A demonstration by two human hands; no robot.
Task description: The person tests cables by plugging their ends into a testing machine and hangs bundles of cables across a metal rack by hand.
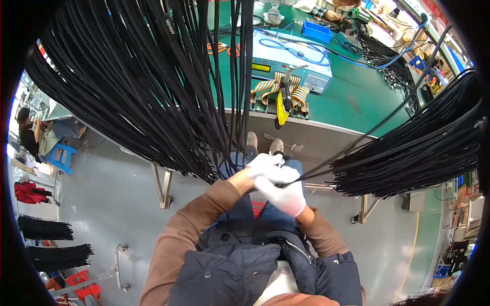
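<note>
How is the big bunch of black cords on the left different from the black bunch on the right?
The left bundle hangs down in long, loose strands; the right bundle lies sideways, packed tighter, its cut ends pointing left. The left bundle looks bigger. A single cord runs from beside the right bundle to the gloved right hand. Both are black braided cords.

I'm in a cable assembly workshop. Thick bundles of black cables (153, 86) hang over my green bench (357, 97), and a test box (291, 64) with ribbon leads (268, 86) sits on it. Beyond the bench, another person works at a cluttered station.

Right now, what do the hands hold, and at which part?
Both gloved hands, left hand and right hand, pinch one thin black cable near its lower end; its far length runs up-right.
</note>
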